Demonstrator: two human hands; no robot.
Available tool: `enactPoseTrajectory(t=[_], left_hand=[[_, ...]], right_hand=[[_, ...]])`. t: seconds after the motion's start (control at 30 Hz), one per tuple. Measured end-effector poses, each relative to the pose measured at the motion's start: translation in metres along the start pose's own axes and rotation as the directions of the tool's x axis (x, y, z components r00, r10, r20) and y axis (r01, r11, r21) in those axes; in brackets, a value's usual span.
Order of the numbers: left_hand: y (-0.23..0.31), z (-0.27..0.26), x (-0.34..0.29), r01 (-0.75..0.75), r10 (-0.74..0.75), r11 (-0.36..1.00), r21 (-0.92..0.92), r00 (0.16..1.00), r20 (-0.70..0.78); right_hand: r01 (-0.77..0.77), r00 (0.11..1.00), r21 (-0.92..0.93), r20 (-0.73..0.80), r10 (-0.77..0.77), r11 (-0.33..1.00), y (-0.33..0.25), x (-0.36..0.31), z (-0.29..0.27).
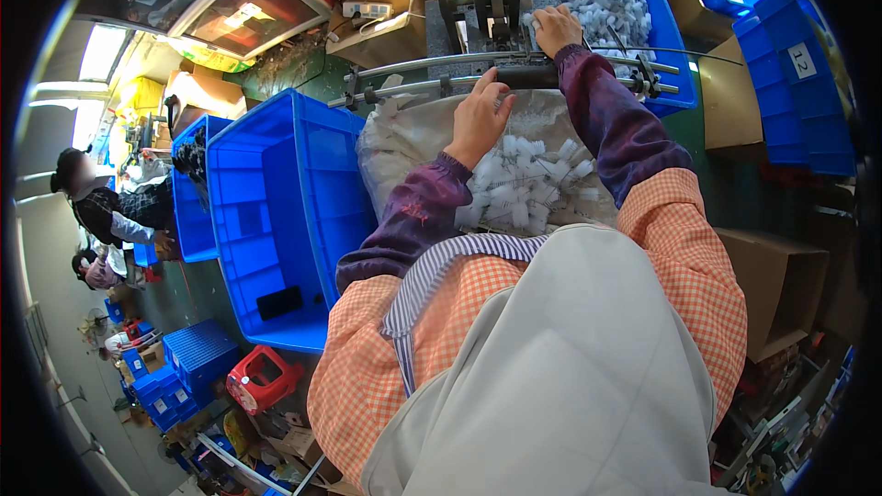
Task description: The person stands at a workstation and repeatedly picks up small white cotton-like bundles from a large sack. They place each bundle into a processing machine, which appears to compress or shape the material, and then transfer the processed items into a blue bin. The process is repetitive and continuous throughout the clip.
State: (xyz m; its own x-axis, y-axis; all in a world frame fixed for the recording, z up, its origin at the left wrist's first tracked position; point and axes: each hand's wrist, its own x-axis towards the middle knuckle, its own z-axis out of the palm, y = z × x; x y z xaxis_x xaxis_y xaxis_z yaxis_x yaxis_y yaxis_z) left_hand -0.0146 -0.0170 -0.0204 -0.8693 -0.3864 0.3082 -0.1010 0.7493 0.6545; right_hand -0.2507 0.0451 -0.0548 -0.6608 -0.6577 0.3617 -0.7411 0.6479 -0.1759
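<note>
Smooth grey cloth point(560, 377) — left fingers point(486, 83) loosely spread beside dark cylinder point(542, 79), right fingers point(547, 16) curled, grip unclear — bristly white plastic heap point(522, 186)

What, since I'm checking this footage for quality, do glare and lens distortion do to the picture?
In the head view, the window at left glares white; in the same head view, the fisheye seems to bow the metal rails and the corners go black, while the left hand and right hand look reasonably clear.
</note>
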Motion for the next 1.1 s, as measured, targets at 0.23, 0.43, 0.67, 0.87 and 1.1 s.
enactPoseTrajectory(t=[0.23,0.43,0.67,0.87,1.1], left_hand=[[-0.002,0.000,0.001,-0.015,0.016,1.000,0.010,1.000,-0.018],[0.000,-0.002,0.001,-0.004,0.004,1.000,0.004,1.000,0.017],[-0.002,-0.002,0.000,-0.031,0.031,0.999,0.018,1.000,0.000],[-0.001,-0.003,0.000,-0.028,0.028,0.999,0.028,1.000,-0.001],[-0.001,-0.001,0.001,-0.029,0.029,0.999,0.027,1.000,0.003]], right_hand=[[0.003,0.999,-0.030,0.053,-0.002,1.000,-0.011,0.000,-0.007],[-0.092,0.996,-0.033,-0.021,0.091,0.995,-0.008,0.001,-0.003],[-0.142,0.990,0.051,-0.014,0.142,0.989,-0.007,0.004,-0.002],[-0.150,0.989,0.030,0.017,0.149,0.988,-0.010,0.007,-0.002],[-0.197,0.976,0.055,0.102,0.191,0.979,-0.005,0.013,0.000]])
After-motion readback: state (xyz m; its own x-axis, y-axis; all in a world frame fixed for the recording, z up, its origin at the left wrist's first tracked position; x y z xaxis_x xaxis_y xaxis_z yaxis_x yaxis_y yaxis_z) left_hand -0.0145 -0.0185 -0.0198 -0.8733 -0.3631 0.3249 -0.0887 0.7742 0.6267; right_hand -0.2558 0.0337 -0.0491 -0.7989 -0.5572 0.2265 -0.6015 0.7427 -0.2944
